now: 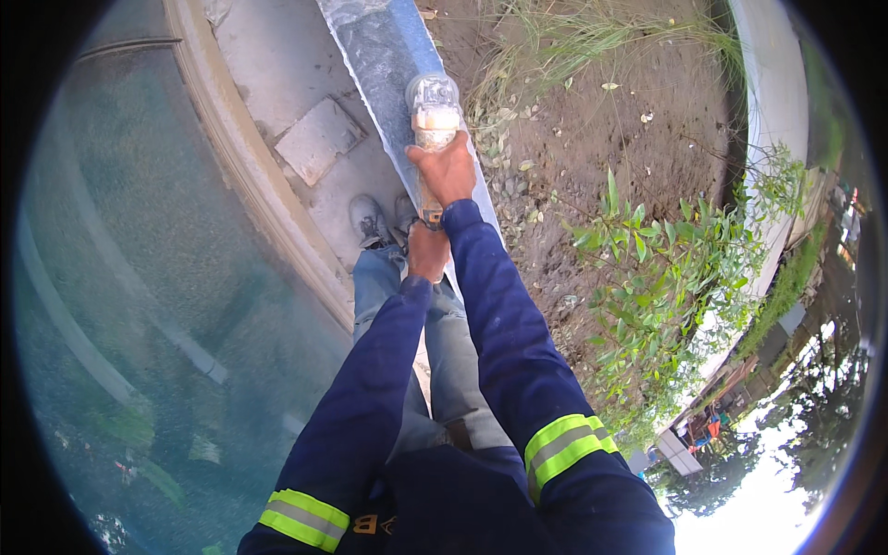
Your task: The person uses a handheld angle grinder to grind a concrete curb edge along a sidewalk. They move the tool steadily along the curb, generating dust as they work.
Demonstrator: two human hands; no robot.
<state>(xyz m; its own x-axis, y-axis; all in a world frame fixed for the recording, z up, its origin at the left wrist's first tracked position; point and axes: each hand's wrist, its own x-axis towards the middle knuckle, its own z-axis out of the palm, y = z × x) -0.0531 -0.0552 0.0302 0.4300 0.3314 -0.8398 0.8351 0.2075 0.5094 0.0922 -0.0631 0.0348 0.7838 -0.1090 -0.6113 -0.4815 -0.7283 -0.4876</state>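
A dusty angle grinder (437, 120) lies along a long blue-grey stone slab (377, 57), its round head toward the far end. My right hand (448, 173) is wrapped round the grinder's pale body, just behind the head. Closer to me, my left hand (427, 252) is closed round the tool's rear end. The underside of the head is hidden, so I cannot tell whether it touches the slab. White dust coats the tool and part of the slab's surface.
Greenish-blue water (185, 305) lies to the left behind a curved pale rim (245, 139). A loose square tile (319, 141) rests on the paving near my shoes (368, 218). To the right is a soil bed (592, 120) with a leafy shrub (666, 250) and long grass (592, 42).
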